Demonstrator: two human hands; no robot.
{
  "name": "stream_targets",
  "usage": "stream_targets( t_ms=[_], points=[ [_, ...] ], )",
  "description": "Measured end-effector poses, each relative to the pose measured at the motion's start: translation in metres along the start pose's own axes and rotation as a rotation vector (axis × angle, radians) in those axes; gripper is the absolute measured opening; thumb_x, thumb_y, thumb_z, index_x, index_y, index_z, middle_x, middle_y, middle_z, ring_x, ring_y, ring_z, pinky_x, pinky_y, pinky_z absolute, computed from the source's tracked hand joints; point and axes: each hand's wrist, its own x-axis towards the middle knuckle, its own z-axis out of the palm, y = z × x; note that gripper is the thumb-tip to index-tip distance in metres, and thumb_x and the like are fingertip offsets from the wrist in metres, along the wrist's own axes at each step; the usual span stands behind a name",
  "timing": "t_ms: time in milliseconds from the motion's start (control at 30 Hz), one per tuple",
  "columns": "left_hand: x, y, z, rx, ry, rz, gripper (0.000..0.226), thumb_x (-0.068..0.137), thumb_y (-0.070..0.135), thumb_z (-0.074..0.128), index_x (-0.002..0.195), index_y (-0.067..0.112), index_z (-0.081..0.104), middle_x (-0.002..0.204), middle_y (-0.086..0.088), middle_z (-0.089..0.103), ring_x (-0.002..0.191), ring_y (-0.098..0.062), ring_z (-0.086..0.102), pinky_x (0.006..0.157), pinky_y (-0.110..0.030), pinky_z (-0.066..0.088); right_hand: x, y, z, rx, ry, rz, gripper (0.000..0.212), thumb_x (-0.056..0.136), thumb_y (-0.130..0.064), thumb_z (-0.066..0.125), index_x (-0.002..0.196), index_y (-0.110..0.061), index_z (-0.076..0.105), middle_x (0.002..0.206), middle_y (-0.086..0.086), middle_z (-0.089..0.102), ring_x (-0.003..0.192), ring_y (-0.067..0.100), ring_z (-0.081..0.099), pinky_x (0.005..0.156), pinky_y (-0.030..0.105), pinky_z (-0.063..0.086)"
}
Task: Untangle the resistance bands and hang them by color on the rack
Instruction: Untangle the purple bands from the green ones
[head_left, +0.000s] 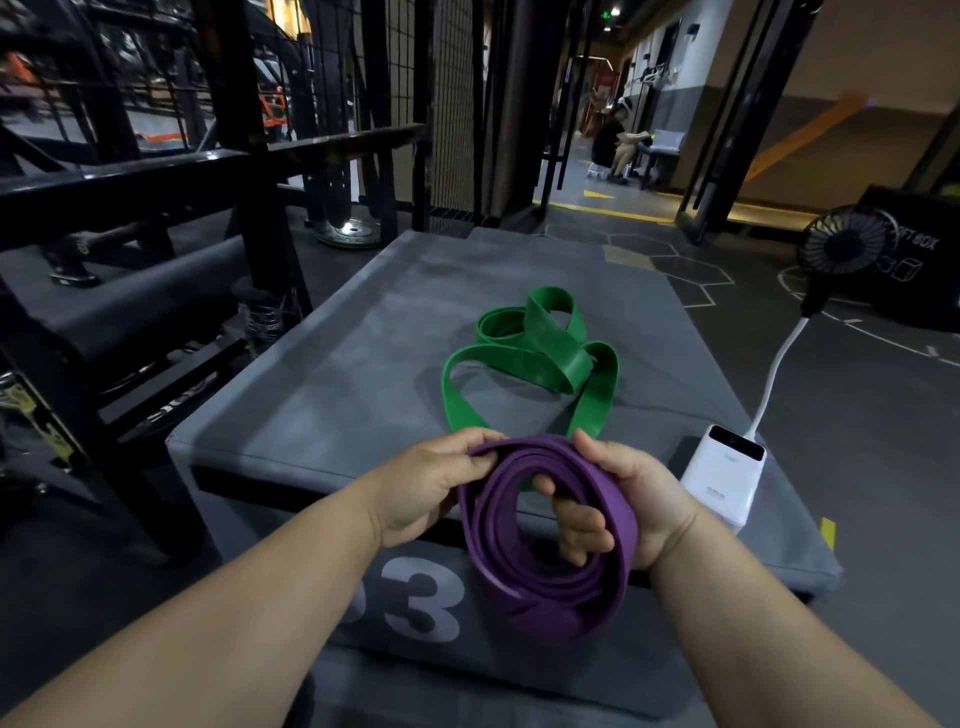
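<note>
Holding the purple band (550, 535) between both hands in the lower middle of the frame, we have it coiled into several overlapping loops that hang in front of the near edge of the grey padded worktop (332, 364). Our left hand (431, 488) pinches the upper left of the coil between thumb and fingertips, while our right hand (618, 499) grips the right side, its fingers threaded through the centre of the loops and its thumb lying over the top. The green band (530, 353) lies loose on the worktop beyond our hands, near the middle of the frame, twisted over itself in a few open loops, its near end running down behind the purple coil. At the right edge of the worktop sits a white power bank (724, 478), with a white cable (779, 369) rising from it toward a small black fan (844, 247) at the right of the frame. A large pale "3" is printed on the worktop's front face, below our wrists. Black metal rack framing (130, 182) fills the upper left of the frame. Far off at the upper right, a person (615, 140) sits by a table.
</note>
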Motion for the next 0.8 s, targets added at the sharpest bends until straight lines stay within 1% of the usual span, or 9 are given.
stream_targets(
  t_ms=[67, 200, 300, 367, 433, 500, 667, 733, 800],
  points=[
    [0.000, 0.000, 0.000, -0.012, -0.013, 0.008, 0.030, 0.087, 0.028, 0.063, 0.112, 0.011, 0.061, 0.101, -0.007, 0.064, 0.097, -0.016, 0.059, 0.093, -0.033, 0.045, -0.002, -0.001, -0.001, -0.020, 0.018, 0.012, 0.043, 0.093, -0.047, 0.054, 0.100, -0.006, 0.063, 0.064, 0.004, 0.065, 0.052, 0.015, 0.063, 0.066, 0.032, 0.055],
    [-0.001, 0.000, -0.002, -0.010, -0.059, 0.008, 0.031, 0.085, 0.025, 0.066, 0.113, 0.012, 0.059, 0.098, -0.004, 0.065, 0.091, -0.014, 0.061, 0.086, -0.027, 0.050, -0.004, -0.001, -0.004, -0.030, 0.031, 0.011, 0.042, 0.091, -0.047, 0.059, 0.097, -0.006, 0.067, 0.067, 0.007, 0.069, 0.050, 0.015, 0.064, 0.063, 0.031, 0.057],
    [-0.001, 0.001, -0.006, -0.017, -0.116, -0.008, 0.058, 0.069, 0.037, 0.083, 0.115, 0.013, 0.058, 0.102, -0.002, 0.068, 0.096, -0.018, 0.063, 0.087, -0.030, 0.053, -0.004, -0.001, -0.002, -0.041, 0.062, -0.014, 0.042, 0.087, -0.046, 0.065, 0.092, -0.005, 0.069, 0.071, 0.012, 0.070, 0.048, 0.016, 0.065, 0.059, 0.031, 0.057],
    [-0.002, 0.004, -0.008, 0.047, -0.128, -0.011, 0.071, 0.058, 0.034, 0.089, 0.117, 0.012, 0.057, 0.104, -0.001, 0.067, 0.097, -0.015, 0.064, 0.085, -0.027, 0.053, -0.007, -0.002, 0.000, -0.028, 0.143, -0.023, 0.043, 0.076, -0.045, 0.077, 0.084, -0.003, 0.068, 0.065, 0.013, 0.067, 0.046, 0.019, 0.063, 0.055, 0.032, 0.057],
    [-0.001, 0.003, -0.008, 0.164, -0.113, -0.017, 0.057, 0.067, 0.017, 0.083, 0.117, 0.014, 0.057, 0.105, -0.001, 0.065, 0.098, -0.010, 0.064, 0.086, -0.024, 0.051, -0.009, -0.003, 0.002, -0.015, 0.214, -0.011, 0.046, 0.065, -0.044, 0.085, 0.076, -0.003, 0.066, 0.058, 0.010, 0.060, 0.046, 0.021, 0.061, 0.054, 0.033, 0.055],
    [-0.002, 0.004, -0.008, 0.248, -0.098, -0.020, 0.046, 0.077, 0.006, 0.077, 0.118, 0.015, 0.057, 0.110, -0.004, 0.064, 0.101, -0.010, 0.063, 0.088, -0.023, 0.050, -0.010, -0.003, 0.003, -0.025, 0.220, -0.001, 0.044, 0.066, -0.043, 0.085, 0.074, -0.004, 0.066, 0.055, 0.006, 0.056, 0.051, 0.022, 0.063, 0.058, 0.035, 0.056],
    [-0.003, 0.003, -0.015, 0.256, -0.147, -0.028, 0.044, 0.081, 0.008, 0.073, 0.121, 0.013, 0.057, 0.120, -0.010, 0.061, 0.110, -0.028, 0.062, 0.096, -0.032, 0.050, -0.010, -0.003, 0.003, -0.074, 0.167, 0.006, 0.042, 0.074, -0.045, 0.078, 0.077, -0.005, 0.068, 0.050, 0.002, 0.058, 0.065, 0.026, 0.069, 0.078, 0.040, 0.048],
    [-0.003, 0.002, -0.015, 0.303, -0.153, -0.026, 0.041, 0.082, 0.008, 0.072, 0.120, 0.013, 0.057, 0.116, -0.010, 0.062, 0.107, -0.026, 0.063, 0.098, -0.034, 0.050, -0.010, -0.002, 0.005, -0.114, 0.203, 0.015, 0.044, 0.069, -0.046, 0.082, 0.075, -0.005, 0.068, 0.048, 0.002, 0.057, 0.061, 0.025, 0.068, 0.073, 0.037, 0.048],
    [-0.003, 0.002, -0.012, 0.348, -0.151, -0.036, 0.037, 0.082, 0.005, 0.073, 0.114, 0.014, 0.056, 0.107, -0.006, 0.064, 0.098, -0.016, 0.064, 0.091, -0.030, 0.052, -0.009, -0.001, 0.007, -0.150, 0.260, 0.031, 0.048, 0.062, -0.048, 0.086, 0.074, -0.004, 0.069, 0.047, 0.004, 0.056, 0.056, 0.024, 0.066, 0.066, 0.034, 0.049]
  ],
)
